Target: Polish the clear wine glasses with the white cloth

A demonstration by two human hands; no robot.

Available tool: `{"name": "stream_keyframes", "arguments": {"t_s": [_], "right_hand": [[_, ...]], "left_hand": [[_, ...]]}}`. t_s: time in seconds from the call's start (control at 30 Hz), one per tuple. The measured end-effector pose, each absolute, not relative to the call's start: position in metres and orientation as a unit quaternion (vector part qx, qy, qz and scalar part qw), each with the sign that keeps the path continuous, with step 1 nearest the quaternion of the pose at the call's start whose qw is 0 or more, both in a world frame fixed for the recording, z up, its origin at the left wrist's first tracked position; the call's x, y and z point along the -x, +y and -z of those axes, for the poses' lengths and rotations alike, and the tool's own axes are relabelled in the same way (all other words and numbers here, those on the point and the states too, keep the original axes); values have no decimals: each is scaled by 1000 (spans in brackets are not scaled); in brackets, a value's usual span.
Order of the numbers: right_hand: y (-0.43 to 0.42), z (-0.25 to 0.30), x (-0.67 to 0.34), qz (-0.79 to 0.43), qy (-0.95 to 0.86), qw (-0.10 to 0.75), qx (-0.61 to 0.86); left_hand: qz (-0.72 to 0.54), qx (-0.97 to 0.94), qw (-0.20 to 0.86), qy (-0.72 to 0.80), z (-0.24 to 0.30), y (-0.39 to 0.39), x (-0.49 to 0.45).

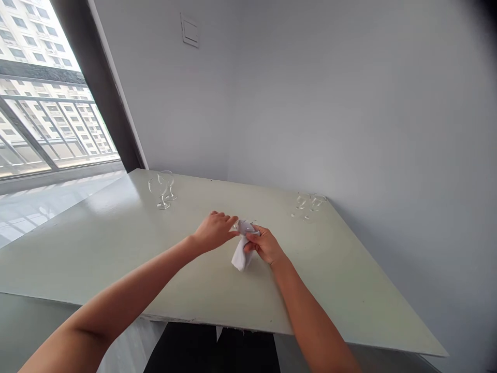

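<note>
Over the middle of the table, my left hand [218,229] has its fingers closed at one end of a clear glass [235,227], lying sideways. My right hand [266,243] grips a white cloth [241,256] wrapped about the glass, and one end of the cloth hangs down toward the tabletop. Most of the glass is hidden by cloth and fingers, so its full shape does not show.
Two clear stemmed glasses [163,194] stand at the back left of the pale table [128,243]. More clear glasses [317,201] are near the back right corner. Grey walls [330,93] meet behind, and a window [50,93] is on the left.
</note>
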State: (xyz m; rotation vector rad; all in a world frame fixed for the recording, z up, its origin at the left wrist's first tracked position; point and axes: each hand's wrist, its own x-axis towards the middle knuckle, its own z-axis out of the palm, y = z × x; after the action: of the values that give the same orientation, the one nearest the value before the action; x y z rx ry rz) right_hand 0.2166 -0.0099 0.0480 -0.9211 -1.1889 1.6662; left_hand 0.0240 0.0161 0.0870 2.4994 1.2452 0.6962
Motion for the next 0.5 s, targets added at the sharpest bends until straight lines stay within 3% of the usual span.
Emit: {"name": "stream_keyframes", "arguments": {"t_s": [0.07,0.13,0.33,0.4,0.5], "right_hand": [[-8,-46,-216,-687,-441,462,346],[-10,-48,-218,-684,-474,445,332],[-19,-59,-223,-649,-608,313,333],[-15,-53,-220,-662,-576,333,344],[-6,-39,-215,-685,-482,422,348]], "left_hand": [[-260,-875,52,405,-83,15,-28],[-239,-879,70,406,-83,18,-26],[-13,-831,419,366,-95,26,-7],[-23,-848,356,391,-94,22,-9],[-113,-894,80,426,-88,15,-18]]}}
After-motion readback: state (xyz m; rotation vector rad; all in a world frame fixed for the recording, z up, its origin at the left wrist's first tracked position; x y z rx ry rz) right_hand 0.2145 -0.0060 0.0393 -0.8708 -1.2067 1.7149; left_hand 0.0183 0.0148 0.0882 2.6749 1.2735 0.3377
